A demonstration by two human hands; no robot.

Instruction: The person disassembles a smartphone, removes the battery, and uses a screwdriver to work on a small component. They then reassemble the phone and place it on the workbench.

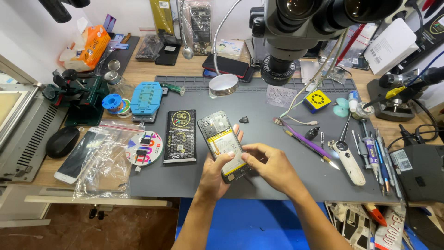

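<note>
A: What sat in bags or boxes on that bench?

B: A clear plastic bag (102, 164) lay at the left edge of the grey work mat (259, 104), and a white phone (74, 159) lay partly under it. I could not tell what was inside the bag. A black flat packet (180, 136) lay just right of a round white disc (144, 147) that carried small black parts. An orange tissue pack (90, 46) stood far back on the left. A round metal tin (223, 84) sat at the mat's back edge, under the microscope (296, 28).

A: How were the hands placed?

B: Both forearms came up from the bottom edge and met over the middle of the mat. The left hand (213, 178) was cupped under the lower end of the opened phone (223, 143), thumb laid across its face. The right hand (269, 166) came in from the right, palm down, fingers curled.

A: And the phone against the fingers?

B: Its back was off, the yellow-labelled battery showing. It tilted up and left, away from the wrists. The left fingers were clamped on its lower part. The right fingertips were pinched together at its lower right edge, touching it.

A: Anything near?

B: Purple tweezers (305, 141) and a white tool (349, 162) lay to the right, apart from the hands.
</note>
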